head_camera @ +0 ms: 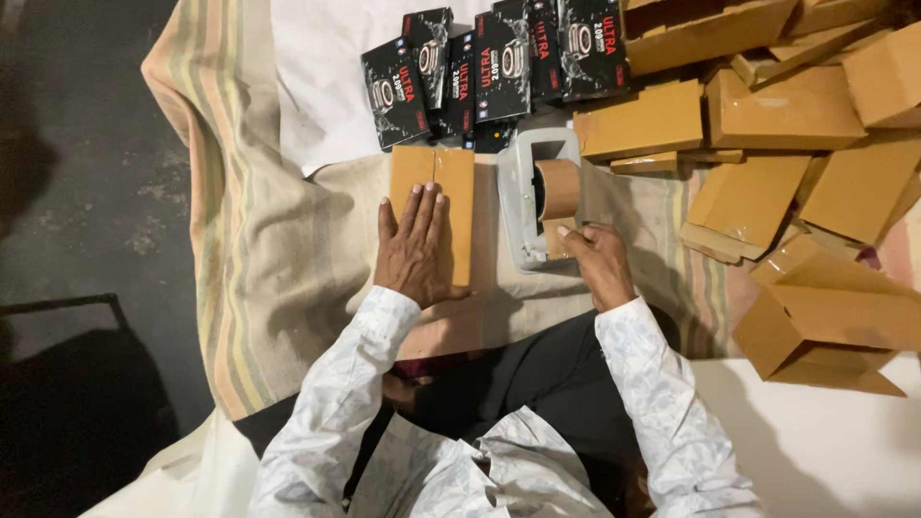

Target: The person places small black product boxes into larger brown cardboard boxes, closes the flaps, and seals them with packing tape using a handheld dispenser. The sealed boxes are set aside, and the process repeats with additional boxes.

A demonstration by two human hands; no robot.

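Left hand (414, 251) flat on carton (434, 206) — fingers straight

A plain tan cardboard box (434, 206) is seen on a beige cloth (278, 259) edged with faded green and orange stripes. A brown tape roll (556, 188) is set in a grey dispenser (518, 206). Black packets (480, 72) with red and white print are shown. The sleeves (662, 403) are white with a pale grey pattern.

L hand (414, 245) flat, palm down, fingers (422, 206) straight; R hand (597, 259) curled, fingertips pinching; both arms fwd.
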